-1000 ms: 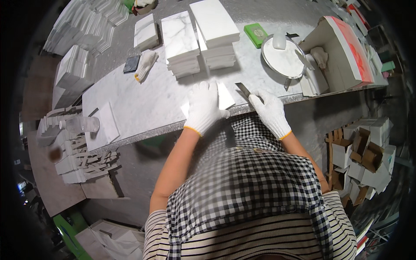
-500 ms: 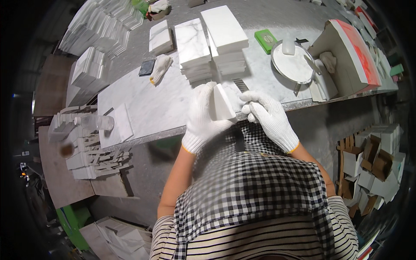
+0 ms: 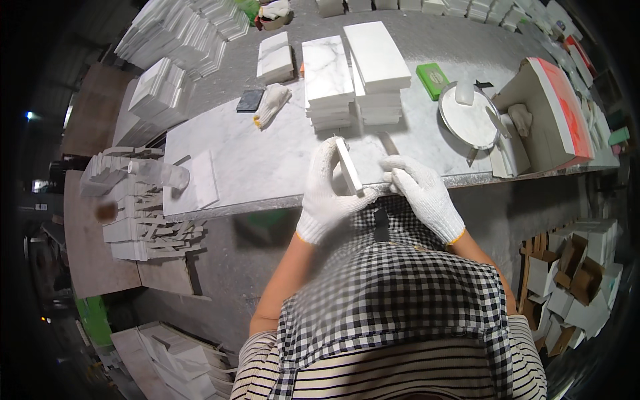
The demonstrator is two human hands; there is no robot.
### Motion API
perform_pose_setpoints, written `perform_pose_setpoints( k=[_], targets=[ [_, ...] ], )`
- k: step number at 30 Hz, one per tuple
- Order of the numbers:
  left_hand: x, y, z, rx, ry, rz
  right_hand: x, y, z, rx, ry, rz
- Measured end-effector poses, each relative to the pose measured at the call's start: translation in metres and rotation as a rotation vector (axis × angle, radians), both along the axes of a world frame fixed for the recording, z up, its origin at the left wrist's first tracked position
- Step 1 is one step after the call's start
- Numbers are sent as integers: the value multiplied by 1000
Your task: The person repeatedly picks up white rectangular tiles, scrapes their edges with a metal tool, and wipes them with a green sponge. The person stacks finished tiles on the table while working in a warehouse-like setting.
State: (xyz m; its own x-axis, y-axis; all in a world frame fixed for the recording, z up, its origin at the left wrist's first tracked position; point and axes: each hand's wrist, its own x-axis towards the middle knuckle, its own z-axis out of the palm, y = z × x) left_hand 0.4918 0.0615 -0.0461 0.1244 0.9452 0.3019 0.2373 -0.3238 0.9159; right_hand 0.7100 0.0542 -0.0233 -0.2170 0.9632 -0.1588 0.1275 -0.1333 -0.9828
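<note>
My left hand (image 3: 319, 200), in a white knit glove, grips a white marble-look tile (image 3: 349, 167) at the bench's front edge. The tile stands on edge, with its narrow side showing. Close by on the right, my gloved right hand (image 3: 423, 197) is closed round a thin metal blade (image 3: 387, 143) that points away from me; its handle is hidden in the fingers. Blade and tile are apart. Just beyond both hands rise two tile stacks, a veined one (image 3: 328, 75) and a plainer white one (image 3: 378, 59).
On the marble-topped bench (image 3: 267, 160) lie a spare glove (image 3: 273, 103), a dark square pad (image 3: 250, 101) and a green box (image 3: 433, 81). A round pan (image 3: 460, 123) of white material sits beside an open carton (image 3: 557, 110). A clear bottle (image 3: 160, 173) lies at left.
My left hand has turned the tile from showing its broad face to showing its narrow edge. The blade has rotated in my right hand. The whole view has shifted slightly.
</note>
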Motion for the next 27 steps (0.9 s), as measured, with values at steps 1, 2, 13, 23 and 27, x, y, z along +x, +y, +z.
perform_pose_setpoints(
  k=[1, 2, 13, 23, 27],
  targets=[
    [0, -1, 2, -27, -27, 13, 3, 1, -7, -9, 6, -22],
    [-1, -2, 2, -54, -55, 28, 7, 3, -13, -7, -64, -46],
    [-14, 0, 24, 75, 317, 193, 43, 26, -53, 580, -1051, -98],
    [-12, 69, 123, 147, 664, 102, 53, 82, -13, 739, -1174, -120],
    [9, 135, 133, 352, 722, 31, 56, 139, -1, 705, -1348, -80]
  ],
)
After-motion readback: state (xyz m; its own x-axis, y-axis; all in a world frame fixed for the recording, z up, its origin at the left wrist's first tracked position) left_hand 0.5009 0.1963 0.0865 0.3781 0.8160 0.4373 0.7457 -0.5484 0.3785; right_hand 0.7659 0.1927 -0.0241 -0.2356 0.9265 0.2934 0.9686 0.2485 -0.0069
